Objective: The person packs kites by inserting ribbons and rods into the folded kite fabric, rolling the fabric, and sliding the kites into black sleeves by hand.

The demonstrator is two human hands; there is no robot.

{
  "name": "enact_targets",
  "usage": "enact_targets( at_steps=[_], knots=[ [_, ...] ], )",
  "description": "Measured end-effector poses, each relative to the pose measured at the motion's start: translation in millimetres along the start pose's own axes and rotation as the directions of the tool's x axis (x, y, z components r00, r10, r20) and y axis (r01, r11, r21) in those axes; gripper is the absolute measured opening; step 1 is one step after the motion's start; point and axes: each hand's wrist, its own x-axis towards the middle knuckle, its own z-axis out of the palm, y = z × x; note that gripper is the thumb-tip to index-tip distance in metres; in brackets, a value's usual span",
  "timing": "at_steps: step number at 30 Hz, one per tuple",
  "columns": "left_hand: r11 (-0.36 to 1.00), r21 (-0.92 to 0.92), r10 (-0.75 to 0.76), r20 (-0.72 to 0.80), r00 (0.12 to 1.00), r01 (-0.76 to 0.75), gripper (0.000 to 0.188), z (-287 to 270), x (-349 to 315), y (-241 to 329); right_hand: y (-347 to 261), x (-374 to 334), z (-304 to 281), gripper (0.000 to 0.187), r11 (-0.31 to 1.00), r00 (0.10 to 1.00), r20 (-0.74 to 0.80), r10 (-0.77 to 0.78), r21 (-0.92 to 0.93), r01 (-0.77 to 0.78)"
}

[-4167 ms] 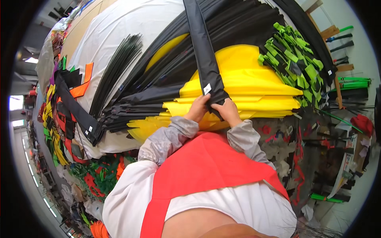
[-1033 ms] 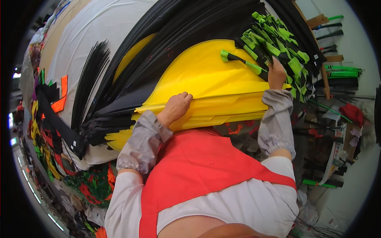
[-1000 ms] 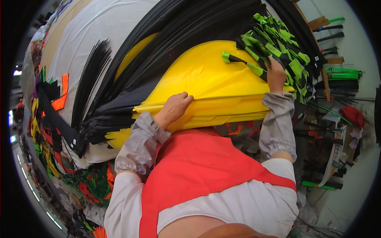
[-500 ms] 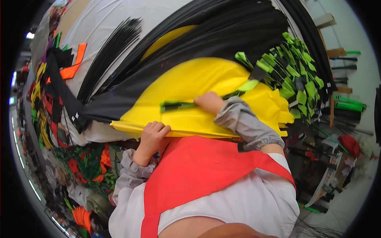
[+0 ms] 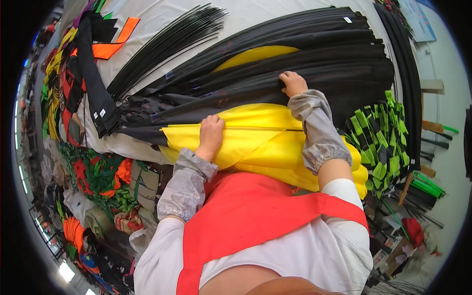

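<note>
A yellow fabric piece (image 5: 265, 152) lies in folds across the near side of the table, draping toward my red apron. My left hand (image 5: 211, 135) is closed on its upper edge, fingers bent over the cloth. Beyond it spreads a layered stack of long black fabric pieces (image 5: 339, 69). My right hand (image 5: 294, 84) reaches over the yellow cloth onto this stack, its thumb and fingers curled in a pinch at a black layer. A yellow patch (image 5: 255, 56) shows between black layers farther back. No green strip shows in either hand.
A bundle of green-and-black strips (image 5: 378, 142) hangs at the table's right end. Thin black rods (image 5: 167, 46) lie at the far left, near an orange strip (image 5: 118, 42) and dark straps. Heaped coloured scraps (image 5: 103, 177) stand left of me. Green rods (image 5: 427, 184) are at the right wall.
My right hand has let go of a green-and-black strip and moved away from me onto the black stack. My left hand has shifted forward and right. The yellow cloth now lies more folded.
</note>
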Motion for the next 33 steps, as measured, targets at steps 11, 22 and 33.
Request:
enact_targets(
  at_steps=[11,22,33],
  knots=[
    [0.982,-0.113,0.146,-0.046,0.988,-0.151,0.013,1,7,-32,-46,30,-4,0.021,0.901,0.866,-0.375,-0.330,0.150,0.408],
    [0.999,-0.035,-0.009,-0.218,0.976,0.002,0.036,-26,-81,-22,-132,-94,27,0.028,0.927,0.898,-0.421,-0.124,0.273,0.256],
    [0.981,-0.195,0.025,0.037,0.999,-0.017,0.069,28,-69,0,-167,63,3,0.014,0.793,0.973,-0.085,-0.217,0.566,0.226]
  ],
)
